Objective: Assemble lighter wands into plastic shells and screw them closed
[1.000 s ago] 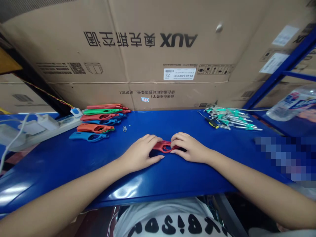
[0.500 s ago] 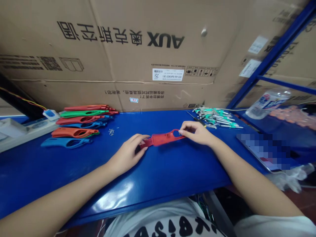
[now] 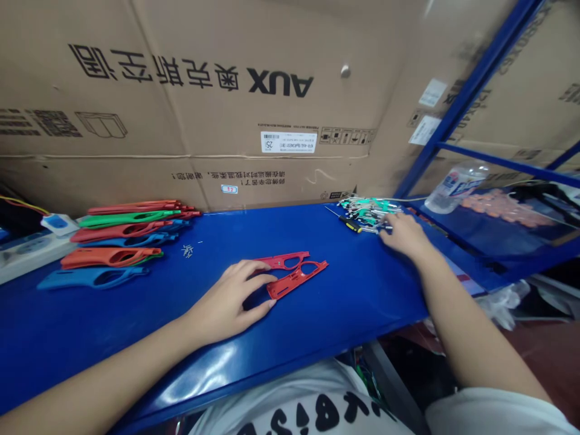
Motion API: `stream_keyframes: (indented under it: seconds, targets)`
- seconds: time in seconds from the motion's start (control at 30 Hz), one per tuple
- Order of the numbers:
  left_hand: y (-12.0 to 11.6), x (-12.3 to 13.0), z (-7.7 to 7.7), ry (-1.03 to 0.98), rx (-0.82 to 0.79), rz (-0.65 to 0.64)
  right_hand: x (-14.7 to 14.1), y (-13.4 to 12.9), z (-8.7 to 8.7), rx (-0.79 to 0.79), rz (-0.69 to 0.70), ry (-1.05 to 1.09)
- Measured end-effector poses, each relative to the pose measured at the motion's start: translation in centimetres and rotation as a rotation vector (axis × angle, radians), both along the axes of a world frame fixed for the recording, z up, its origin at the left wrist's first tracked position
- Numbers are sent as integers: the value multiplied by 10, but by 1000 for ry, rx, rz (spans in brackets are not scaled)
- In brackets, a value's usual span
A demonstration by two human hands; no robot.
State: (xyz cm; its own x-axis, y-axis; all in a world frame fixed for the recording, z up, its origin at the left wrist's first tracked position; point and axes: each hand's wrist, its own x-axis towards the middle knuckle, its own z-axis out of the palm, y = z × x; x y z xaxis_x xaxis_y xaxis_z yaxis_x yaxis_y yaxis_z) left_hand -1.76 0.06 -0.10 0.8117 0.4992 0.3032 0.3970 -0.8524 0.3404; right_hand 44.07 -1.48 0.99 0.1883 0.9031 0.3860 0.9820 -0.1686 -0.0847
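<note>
While the left hand [image 3: 232, 297] loosely grasps the red casing halves [image 3: 283, 286] on the worktop [image 3: 348, 296], the right hand [image 3: 406, 235] touches the green-and-silver parts [image 3: 368, 210] — its grip I cannot tell.

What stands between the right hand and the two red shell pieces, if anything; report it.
Nothing visible stands between the right hand and the nearer red piece or the farther red piece. The screwdriver lies just off that path, on its far side.
</note>
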Motion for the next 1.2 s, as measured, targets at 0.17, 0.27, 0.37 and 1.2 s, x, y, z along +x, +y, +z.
stream_keyframes:
  seconds: [0.17, 0.27, 0.37, 1.2]
  targets:
    - [1, 2, 0, 14, 5, -2, 56, -10, -3, -55, -181, -12]
    - [1, 2, 1, 22, 2, 2, 57, -11, -7, -96, -192, -9]
    - [1, 1, 1, 35, -1, 2, 52, -9, -13, -97, -216, 5]
    - [0, 2, 2, 62, 8, 14, 27, -18, -18, 94, -239, 147]
